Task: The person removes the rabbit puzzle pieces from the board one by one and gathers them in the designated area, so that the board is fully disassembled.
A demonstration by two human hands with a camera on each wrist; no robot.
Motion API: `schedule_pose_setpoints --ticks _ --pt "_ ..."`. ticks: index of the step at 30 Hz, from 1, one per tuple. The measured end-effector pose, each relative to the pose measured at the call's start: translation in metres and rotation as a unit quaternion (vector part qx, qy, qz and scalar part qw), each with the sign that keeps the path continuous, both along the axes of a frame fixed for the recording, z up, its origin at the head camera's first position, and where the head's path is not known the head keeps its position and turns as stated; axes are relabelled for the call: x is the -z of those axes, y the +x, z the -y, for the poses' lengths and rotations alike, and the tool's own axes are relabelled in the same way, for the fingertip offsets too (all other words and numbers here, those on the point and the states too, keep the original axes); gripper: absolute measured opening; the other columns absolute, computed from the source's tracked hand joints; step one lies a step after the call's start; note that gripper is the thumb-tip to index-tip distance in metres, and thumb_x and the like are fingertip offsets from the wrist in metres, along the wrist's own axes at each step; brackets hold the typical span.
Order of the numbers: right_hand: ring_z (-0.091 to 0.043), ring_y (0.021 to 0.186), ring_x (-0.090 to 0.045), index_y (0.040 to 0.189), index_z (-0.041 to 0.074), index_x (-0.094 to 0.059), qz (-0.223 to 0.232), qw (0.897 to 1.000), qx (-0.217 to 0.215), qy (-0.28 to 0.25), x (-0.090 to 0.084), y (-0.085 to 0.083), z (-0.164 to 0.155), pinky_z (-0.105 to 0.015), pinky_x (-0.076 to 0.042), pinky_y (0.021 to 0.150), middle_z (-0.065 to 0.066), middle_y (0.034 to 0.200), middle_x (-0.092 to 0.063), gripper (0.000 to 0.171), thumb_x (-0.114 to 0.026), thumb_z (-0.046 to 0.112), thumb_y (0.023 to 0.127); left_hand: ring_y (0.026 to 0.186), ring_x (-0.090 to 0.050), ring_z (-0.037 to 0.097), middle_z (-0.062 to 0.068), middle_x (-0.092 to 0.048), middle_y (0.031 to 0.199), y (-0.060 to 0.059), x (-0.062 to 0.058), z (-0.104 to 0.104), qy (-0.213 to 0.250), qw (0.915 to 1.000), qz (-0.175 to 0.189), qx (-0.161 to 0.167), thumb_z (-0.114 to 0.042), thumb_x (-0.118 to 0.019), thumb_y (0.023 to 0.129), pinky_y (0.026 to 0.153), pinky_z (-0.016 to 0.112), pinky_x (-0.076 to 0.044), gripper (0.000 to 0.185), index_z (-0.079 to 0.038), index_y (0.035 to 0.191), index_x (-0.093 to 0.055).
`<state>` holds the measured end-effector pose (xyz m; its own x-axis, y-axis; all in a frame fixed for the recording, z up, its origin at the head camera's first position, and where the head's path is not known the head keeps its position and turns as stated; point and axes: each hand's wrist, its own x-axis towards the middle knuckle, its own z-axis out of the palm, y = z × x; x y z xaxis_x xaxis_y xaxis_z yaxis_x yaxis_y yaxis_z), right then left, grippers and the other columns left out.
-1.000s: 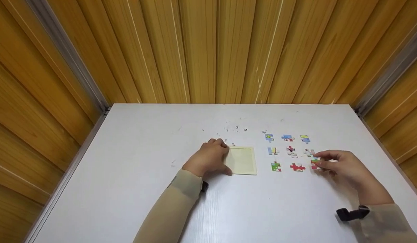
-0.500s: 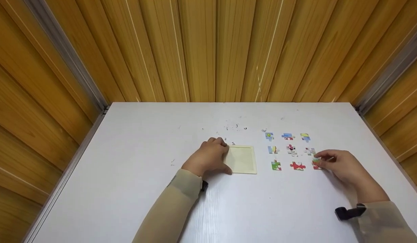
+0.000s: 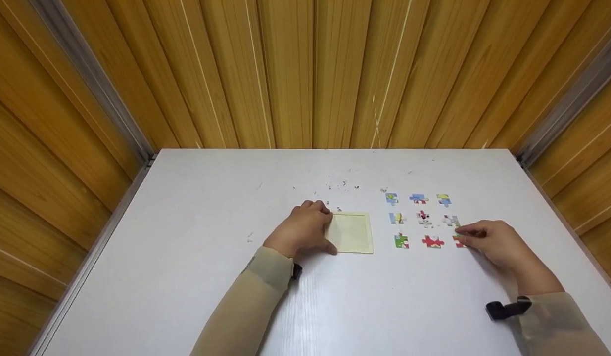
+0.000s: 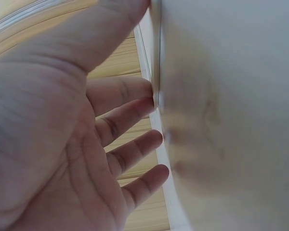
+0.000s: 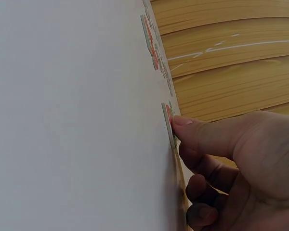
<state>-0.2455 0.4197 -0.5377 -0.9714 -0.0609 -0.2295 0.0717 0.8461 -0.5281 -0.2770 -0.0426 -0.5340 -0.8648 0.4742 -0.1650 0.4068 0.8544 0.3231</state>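
A square, pale yellow puzzle tray (image 3: 353, 235) lies flat on the white table. My left hand (image 3: 305, 227) holds it by its left side, thumb at the near corner and fingers at the far one; the left wrist view has fingertips (image 4: 145, 89) against the tray's thin edge. To the right, puzzle pieces sit spaced out in three rows of three. My right hand (image 3: 500, 249) pinches the red and green corner piece (image 3: 458, 241) at the near right, partly hidden by the thumb and index finger. In the right wrist view, the thumb lies against this puzzle piece (image 5: 167, 120), low at the tabletop.
Left of the pinched piece are a red piece (image 3: 433, 242) and a green one (image 3: 401, 241). A white piece (image 3: 451, 220) lies just beyond the right fingertips. Dark specks mark the table (image 3: 211, 222) behind the tray. Wood-patterned walls (image 3: 285, 74) stand around it.
The right hand has straightened the corner piece and set it lower, in line with its row. The left hand stays on the tray. The head view has shifted slightly.
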Motion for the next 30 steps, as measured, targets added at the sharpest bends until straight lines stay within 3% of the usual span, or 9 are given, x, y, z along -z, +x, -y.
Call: schedule_pose_setpoints --ticks 7,14,21,27,30 --pt "-0.026 0.101 -0.060 0.140 0.001 -0.077 -0.035 0.999 -0.009 0.001 0.000 -0.005 0.005 -0.028 -0.046 0.082 -0.012 0.110 -0.076 0.043 -0.081 0.028 0.106 0.151 -0.053 0.031 0.004 -0.065 0.154 -0.002 -0.004 0.004 -0.009 0.9997 -0.019 0.012 -0.052 -0.100 0.084 0.131 0.052 -0.043 0.069 -0.011 0.134 -0.079" --pt "-0.030 0.106 -0.059 0.142 0.003 -0.074 -0.025 0.999 0.015 -0.015 0.001 -0.007 0.005 -0.035 -0.046 0.085 -0.016 0.117 -0.072 0.040 -0.076 0.027 0.109 0.153 -0.052 0.032 0.005 -0.063 0.159 -0.002 -0.004 0.004 -0.026 0.9990 -0.031 0.018 -0.054 -0.099 0.085 0.132 0.054 -0.042 0.069 -0.012 0.136 -0.079" --pt "-0.035 0.111 -0.058 0.146 0.003 -0.070 -0.012 0.999 0.032 -0.020 -0.002 -0.007 0.001 -0.033 -0.048 0.082 -0.022 0.125 -0.070 0.045 -0.070 0.032 0.113 0.157 -0.050 0.034 0.006 -0.058 0.166 -0.003 -0.007 0.003 -0.009 0.9994 -0.031 0.012 -0.055 -0.100 0.083 0.133 0.054 -0.042 0.068 -0.013 0.132 -0.079" --pt "-0.033 0.112 -0.062 0.150 0.004 -0.068 -0.032 0.998 0.043 -0.030 -0.006 -0.006 0.008 -0.030 -0.052 0.080 -0.025 0.137 -0.070 0.050 -0.063 0.040 0.116 0.165 -0.043 0.034 0.004 -0.050 0.174 -0.003 -0.016 0.020 0.037 0.9989 -0.001 -0.030 -0.061 -0.094 0.088 0.138 0.053 -0.035 0.089 -0.017 0.160 -0.066" --pt "-0.034 0.114 -0.063 0.152 0.004 -0.066 -0.053 0.998 0.032 -0.032 -0.010 -0.006 0.010 -0.029 -0.052 0.082 -0.025 0.139 -0.070 0.055 -0.061 0.045 0.116 0.165 -0.043 0.037 0.007 -0.049 0.175 -0.005 -0.021 0.034 0.051 0.9974 -0.017 -0.048 -0.070 -0.087 0.089 0.138 0.056 -0.034 0.097 -0.017 0.166 -0.058"
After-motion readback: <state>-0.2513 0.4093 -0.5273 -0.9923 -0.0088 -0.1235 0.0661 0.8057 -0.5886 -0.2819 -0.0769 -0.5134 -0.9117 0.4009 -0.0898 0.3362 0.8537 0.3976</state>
